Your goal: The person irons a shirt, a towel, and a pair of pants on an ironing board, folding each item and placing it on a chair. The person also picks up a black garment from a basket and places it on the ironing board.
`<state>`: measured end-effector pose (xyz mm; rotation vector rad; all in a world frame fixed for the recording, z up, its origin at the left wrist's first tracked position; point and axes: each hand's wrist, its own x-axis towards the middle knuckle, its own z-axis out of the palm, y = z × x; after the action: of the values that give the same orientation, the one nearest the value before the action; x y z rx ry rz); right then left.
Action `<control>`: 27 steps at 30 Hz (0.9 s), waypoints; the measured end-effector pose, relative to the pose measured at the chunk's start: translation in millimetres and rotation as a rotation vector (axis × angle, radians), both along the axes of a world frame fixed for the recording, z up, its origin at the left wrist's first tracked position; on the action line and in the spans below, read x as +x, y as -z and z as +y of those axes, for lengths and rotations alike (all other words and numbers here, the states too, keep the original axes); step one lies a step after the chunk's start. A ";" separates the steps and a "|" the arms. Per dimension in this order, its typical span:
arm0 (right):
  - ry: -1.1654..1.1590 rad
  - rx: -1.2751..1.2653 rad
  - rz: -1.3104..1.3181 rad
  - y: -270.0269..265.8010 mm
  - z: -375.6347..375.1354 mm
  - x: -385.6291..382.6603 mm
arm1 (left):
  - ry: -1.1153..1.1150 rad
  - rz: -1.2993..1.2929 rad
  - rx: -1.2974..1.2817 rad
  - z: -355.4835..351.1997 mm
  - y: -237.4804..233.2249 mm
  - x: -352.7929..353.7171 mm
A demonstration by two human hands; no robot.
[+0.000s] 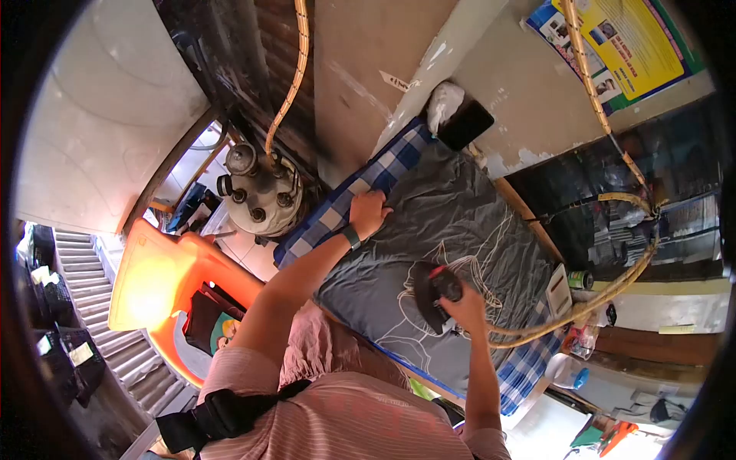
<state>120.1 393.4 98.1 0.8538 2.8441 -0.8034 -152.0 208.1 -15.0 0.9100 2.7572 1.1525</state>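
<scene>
My right hand (463,308) is wrapped round the handle of a dark steam iron (426,290) with a red detail on top. The iron is on or just over a dark grey fabric (452,203), which lies creased across a padded ironing table. White cords or drawstrings (491,259) trail over the fabric around the iron. My left hand (369,213), with a band at the wrist, is at the fabric's far left edge. Its fingers look curled on the cloth there, beside the blue-and-white checked cover (326,232); the fingertips are partly hidden.
A metal steam boiler (263,205) stands left of the table, near an orange plastic chair (257,277) with items on it. A yellowish hose (613,290) runs from the iron to the right. A dark tablet-like object (466,125) is at the table's far end.
</scene>
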 end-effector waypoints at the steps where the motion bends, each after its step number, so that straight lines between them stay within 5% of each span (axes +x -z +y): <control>1: -0.209 0.081 0.002 -6.7 -12.1 -10.4 | 0.130 0.071 0.000 0.1 5.2 -5.4; 4: -0.232 -0.043 -0.194 -29.9 -39.7 -51.5 | -0.098 0.095 0.197 1.2 -27.2 -27.3; 9: -0.200 0.004 -0.119 -11.9 -32.0 -118.6 | -0.250 0.046 0.274 -6.1 -36.7 -23.7; 11: -0.178 0.030 -0.071 -10.2 -27.4 -142.8 | -0.063 -0.125 -0.098 -22.9 -55.2 1.0; 13: -0.165 -0.030 -0.118 -13.0 -23.2 -161.9 | 0.017 0.049 -0.190 -43.3 -32.3 38.6; 17: -0.162 -0.053 -0.159 -11.8 -23.0 -176.0 | 0.031 0.199 0.041 -66.5 -22.5 60.1; 19: -0.159 -0.079 -0.184 -1.6 -22.2 -176.2 | -0.099 -0.143 0.056 -78.6 -23.9 68.5; 21: -0.157 -0.104 -0.202 -4.1 -27.6 -173.7 | -0.164 -0.153 -0.001 -93.6 -32.2 71.1; 23: -0.353 -0.078 -0.258 -23.5 -51.0 -172.3 | -0.074 -0.389 0.049 -118.1 -44.3 71.5; 27: -0.400 -0.093 -0.196 -14.4 -65.5 -180.5 | 0.171 -0.325 -0.051 -175.8 -19.9 90.4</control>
<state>-60.4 327.9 112.5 0.3128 2.6478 -0.7422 -61.5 32.3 4.9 0.8473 2.3902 1.0869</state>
